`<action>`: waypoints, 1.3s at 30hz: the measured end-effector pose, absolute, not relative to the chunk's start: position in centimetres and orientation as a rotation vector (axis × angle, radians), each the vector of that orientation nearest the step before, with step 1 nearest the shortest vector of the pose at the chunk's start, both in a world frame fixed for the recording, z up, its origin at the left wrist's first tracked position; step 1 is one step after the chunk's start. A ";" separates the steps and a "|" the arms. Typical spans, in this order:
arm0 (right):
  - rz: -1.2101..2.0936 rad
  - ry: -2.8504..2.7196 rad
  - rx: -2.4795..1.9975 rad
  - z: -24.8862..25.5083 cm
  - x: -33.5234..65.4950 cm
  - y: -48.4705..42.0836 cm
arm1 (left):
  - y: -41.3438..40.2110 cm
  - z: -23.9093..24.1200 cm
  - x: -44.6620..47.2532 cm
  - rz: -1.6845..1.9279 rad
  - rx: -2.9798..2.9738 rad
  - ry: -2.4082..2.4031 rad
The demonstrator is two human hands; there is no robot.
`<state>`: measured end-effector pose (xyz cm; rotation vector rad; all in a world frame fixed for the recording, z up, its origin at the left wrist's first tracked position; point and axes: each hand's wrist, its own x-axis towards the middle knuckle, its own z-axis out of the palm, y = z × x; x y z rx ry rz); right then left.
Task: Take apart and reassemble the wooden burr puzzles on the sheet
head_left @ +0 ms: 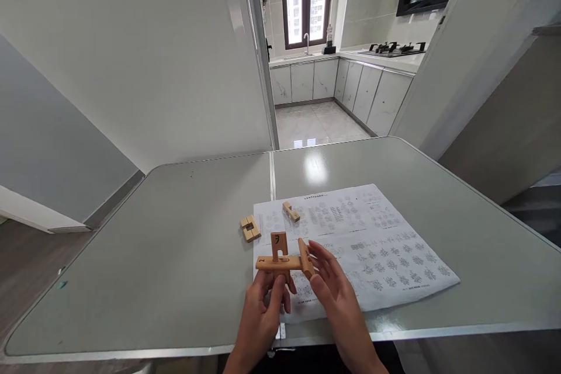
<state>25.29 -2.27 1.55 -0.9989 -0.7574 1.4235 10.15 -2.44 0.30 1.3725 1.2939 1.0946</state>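
Observation:
Near the table's front edge, my left hand (pixel 263 311) is closed around joined wooden puzzle pieces. One is an upright slotted piece (pixel 278 241) with a black mark. A lengthwise piece (pixel 265 263) crosses it, also marked in black. At the right end of that piece, a third wooden piece (pixel 305 259) stands tilted, gripped between the thumb and fingers of my right hand (pixel 338 305). It meets the lengthwise piece; how far they interlock cannot be seen. My fingers hide the lower part of the assembly.
Under my hands lies a large sheet of printed diagrams (pixel 385 257). A small wooden piece (pixel 291 211) rests on it, and a blocky group of wooden pieces (pixel 250 229) sits at its left edge. The grey table (pixel 153 263) has a seam down its middle.

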 end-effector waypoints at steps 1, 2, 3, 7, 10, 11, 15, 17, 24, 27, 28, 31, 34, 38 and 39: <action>1.433 -0.756 -0.985 1.3 25.3 -2.3 | -2.4 0.3 10.1 1.100 1.372 1.298; 1.449 -0.764 -0.969 1.1 25.4 -2.3 | -2.4 0.2 10.1 1.104 1.372 1.301; 1.467 -0.779 -0.953 0.9 25.4 -2.3 | -2.4 0.2 10.1 1.109 1.373 1.303; 1.494 -0.837 -0.930 0.2 25.5 -2.3 | -2.4 0.4 10.1 1.114 1.373 1.312; 1.490 -0.850 -0.943 0.2 25.6 -2.4 | -2.5 0.5 10.1 1.109 1.371 1.327; 1.492 -0.860 -0.948 0.3 25.7 -2.4 | -2.5 0.5 10.1 1.104 1.371 1.328; 1.488 -0.874 -0.958 0.7 25.9 -2.3 | -2.5 0.3 10.0 1.095 1.373 1.329; 1.496 -0.871 -0.953 1.0 26.0 -2.2 | -2.5 0.2 9.9 1.096 1.381 1.342; 1.577 -0.830 -0.939 1.5 26.5 -1.7 | -2.5 0.6 10.0 1.108 1.392 1.369; 1.568 -0.782 -0.960 1.8 26.6 -1.8 | -2.6 0.6 10.0 1.101 1.384 1.365; 1.571 -0.784 -0.956 1.8 26.7 -1.9 | -2.6 0.5 10.0 1.100 1.382 1.363; 1.612 -0.842 -0.927 1.9 26.8 -2.0 | -2.6 0.4 10.0 1.068 1.398 1.353; 1.651 -0.899 -0.905 2.0 26.8 -2.1 | -2.6 0.3 10.0 1.007 1.472 1.337; 1.638 -0.918 -0.911 1.9 26.5 -2.2 | -2.5 0.1 9.9 0.968 1.543 1.328; 1.636 -0.921 -0.921 1.8 26.5 -2.2 | -2.5 0.1 9.9 0.960 1.548 1.331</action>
